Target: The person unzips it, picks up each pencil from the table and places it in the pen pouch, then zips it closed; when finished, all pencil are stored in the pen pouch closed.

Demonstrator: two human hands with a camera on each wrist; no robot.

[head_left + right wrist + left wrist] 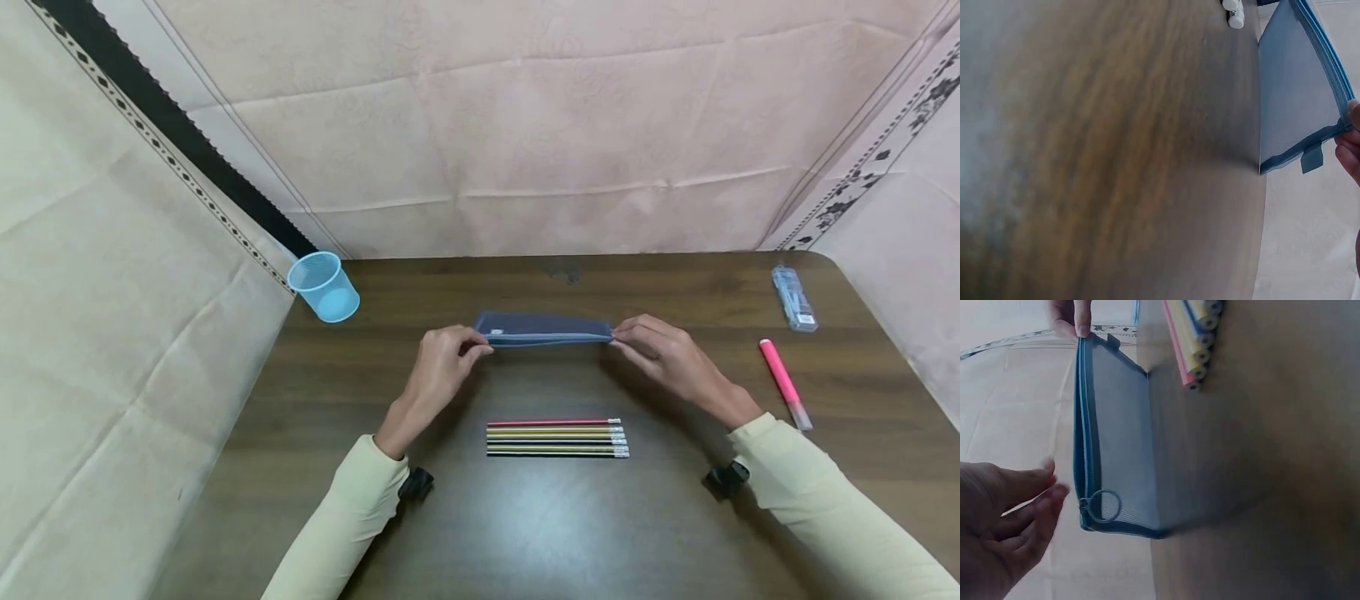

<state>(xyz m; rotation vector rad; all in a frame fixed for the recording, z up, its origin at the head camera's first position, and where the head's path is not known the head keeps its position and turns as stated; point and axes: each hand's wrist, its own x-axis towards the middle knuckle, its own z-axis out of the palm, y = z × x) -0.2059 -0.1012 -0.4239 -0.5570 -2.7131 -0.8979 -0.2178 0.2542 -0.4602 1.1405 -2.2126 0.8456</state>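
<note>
A blue mesh zipper pouch (544, 327) stands on its long edge on the table, zipper side up. My right hand (660, 354) pinches its right top corner between thumb and fingers, close to a small fabric tab (1312, 159). At the other end my left hand (442, 367) is held beside the zipper pull ring (1105, 506). In the left wrist view its loosely bent fingers are a little apart from the pouch and hold nothing. Several striped pencils (555, 439) lie side by side in front of the pouch, with one red pencil (547, 422) at the back of the row.
A light blue plastic cup (330, 292) is at the table's back left corner. To the right lie a pink marker (782, 375) and a clear blue packet (794, 298). The wooden table (420, 287) ends at a cloth-covered wall (525, 150).
</note>
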